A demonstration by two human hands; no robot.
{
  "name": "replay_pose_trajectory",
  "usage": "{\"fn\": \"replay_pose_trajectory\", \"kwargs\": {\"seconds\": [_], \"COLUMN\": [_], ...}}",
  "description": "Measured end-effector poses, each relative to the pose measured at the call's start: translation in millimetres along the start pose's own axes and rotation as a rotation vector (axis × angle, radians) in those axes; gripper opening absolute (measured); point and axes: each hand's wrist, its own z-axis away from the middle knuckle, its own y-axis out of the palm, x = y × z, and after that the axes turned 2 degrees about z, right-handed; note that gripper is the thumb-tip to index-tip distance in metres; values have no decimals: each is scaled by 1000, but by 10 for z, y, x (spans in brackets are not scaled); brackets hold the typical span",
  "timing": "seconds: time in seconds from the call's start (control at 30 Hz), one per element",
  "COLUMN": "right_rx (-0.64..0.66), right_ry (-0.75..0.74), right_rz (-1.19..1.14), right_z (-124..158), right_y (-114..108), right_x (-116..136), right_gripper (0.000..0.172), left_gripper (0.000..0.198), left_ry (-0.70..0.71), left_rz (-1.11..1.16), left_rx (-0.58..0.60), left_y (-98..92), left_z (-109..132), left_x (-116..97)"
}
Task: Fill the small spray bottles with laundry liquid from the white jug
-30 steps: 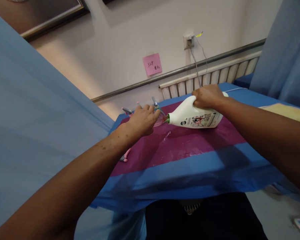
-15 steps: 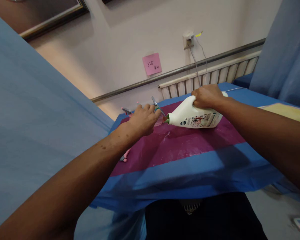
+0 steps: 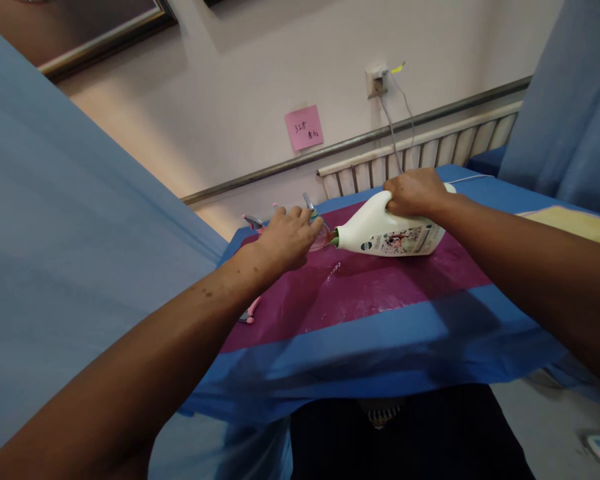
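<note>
My right hand (image 3: 414,192) is wrapped round the handle of a white bottle (image 3: 390,233), which lies tilted on its side with its green-rimmed mouth pointing left. At that mouth is a clear, pinkish round container (image 3: 321,239), partly hidden behind my left hand (image 3: 291,237). The left hand is bent over beside the container; its thumb side and palm are hidden, so its hold cannot be made out. A grey and pink clip-like tool (image 3: 253,223) shows beyond the left wrist, and another pink piece (image 3: 251,311) lies below the forearm.
A maroon sheet (image 3: 360,293) covers part of the blue-draped table (image 3: 380,347). Yellow cloth (image 3: 570,223) lies at the right. Behind are a radiator (image 3: 430,150), a rail and a wall socket (image 3: 377,83) with cables. Blue curtains (image 3: 80,220) hang at both sides.
</note>
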Motion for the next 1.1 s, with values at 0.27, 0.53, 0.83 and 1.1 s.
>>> {"fn": "replay_pose_trajectory", "kwargs": {"seconds": [0.27,0.53,0.83,1.1], "right_rx": [0,0,-16,-21], "right_ry": [8,17,16,14], "right_rz": [-18,-34,-15,-26], "right_z": [-2,7,-9,1], "right_y": [6,5,23,18], "right_x": [-4,-18,-30,-37], "right_gripper": [35,35,35,36], "left_gripper": [63,61,58,57], "left_ry": [5,9,54,63], "left_rz": [7,4,-50,-65], "left_rx": [-13,-24,-19,-32], "left_y": [-59,-93,-182,-191], "left_z": [-3,-29,-74,-127], "left_x": [-17,-6,-7,-4]}}
